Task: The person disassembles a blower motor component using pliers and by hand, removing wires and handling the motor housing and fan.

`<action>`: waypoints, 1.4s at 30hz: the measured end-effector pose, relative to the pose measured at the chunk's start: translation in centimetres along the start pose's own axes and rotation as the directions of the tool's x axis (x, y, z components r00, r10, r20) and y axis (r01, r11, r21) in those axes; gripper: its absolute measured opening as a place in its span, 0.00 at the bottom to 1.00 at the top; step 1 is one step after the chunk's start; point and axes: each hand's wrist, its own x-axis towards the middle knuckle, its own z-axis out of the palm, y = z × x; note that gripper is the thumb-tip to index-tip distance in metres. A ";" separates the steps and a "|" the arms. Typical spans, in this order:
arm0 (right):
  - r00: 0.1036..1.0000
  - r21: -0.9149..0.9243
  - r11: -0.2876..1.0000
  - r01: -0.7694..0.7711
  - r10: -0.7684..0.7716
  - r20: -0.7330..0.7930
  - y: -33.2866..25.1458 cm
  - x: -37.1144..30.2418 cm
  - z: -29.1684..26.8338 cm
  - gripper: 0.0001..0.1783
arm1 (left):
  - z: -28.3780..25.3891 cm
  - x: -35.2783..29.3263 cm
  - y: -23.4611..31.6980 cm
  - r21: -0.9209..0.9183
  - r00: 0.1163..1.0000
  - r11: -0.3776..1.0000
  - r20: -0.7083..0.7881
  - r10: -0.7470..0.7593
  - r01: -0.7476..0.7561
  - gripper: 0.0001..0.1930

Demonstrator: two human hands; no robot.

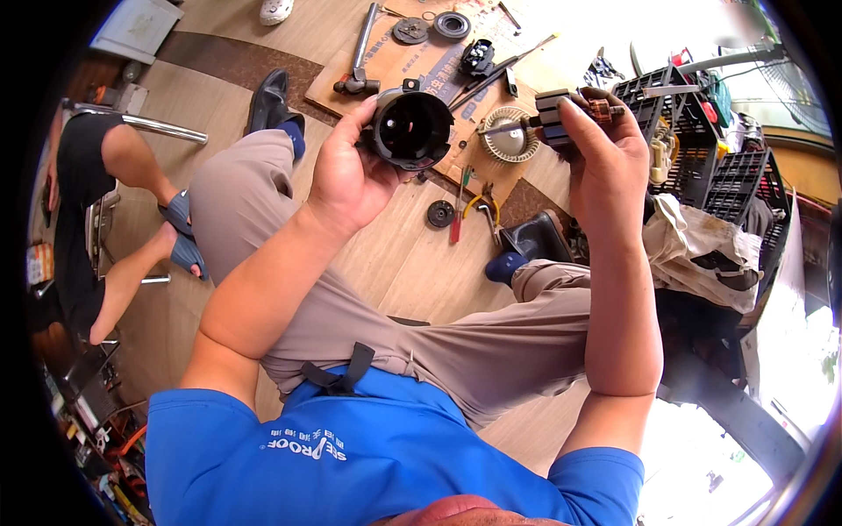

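Observation:
My left hand (pixel 355 171) is closed around a black, cup-shaped motor housing (pixel 410 130), whose open mouth faces up toward me. Level with it, my right hand (pixel 605 158) grips a motor armature (pixel 555 118) by its copper-wound end. The armature has a dark slotted core, and a thin shaft points left from it. A clear gap separates the two parts. Beneath them on the floor and cardboard lie a cream blower wheel (pixel 510 136), a red-handled screwdriver (pixel 456 219), yellow-handled pliers (pixel 482 203) and a round black disc (pixel 440 213).
A hammer (pixel 358 86) and several round parts lie on the flattened cardboard (pixel 399 61). Black plastic crates (pixel 675 131) and a cream cloth bag (pixel 702 250) stand at the right, near a fan (pixel 789 88). Another person's legs (pixel 140 158) are at the left, beside a metal-legged stool.

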 end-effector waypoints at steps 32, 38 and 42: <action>0.944 0.383 0.889 -0.249 0.312 -0.111 4.7 2.2 -3.8 0.09 | -21.6 12.8 -19.1 0.716 0.639 0.114 -0.673 0.372 0.688 0.39; 0.932 0.344 0.900 -0.267 0.332 -0.145 4.5 2.8 -3.3 0.11 | -22.2 15.1 -19.8 0.809 0.711 0.109 -0.565 0.419 0.578 0.39; 0.916 0.335 0.890 -0.308 0.373 -0.149 4.7 3.0 -3.0 0.18 | -24.0 15.6 -19.9 0.795 0.688 0.134 -0.584 0.430 0.591 0.37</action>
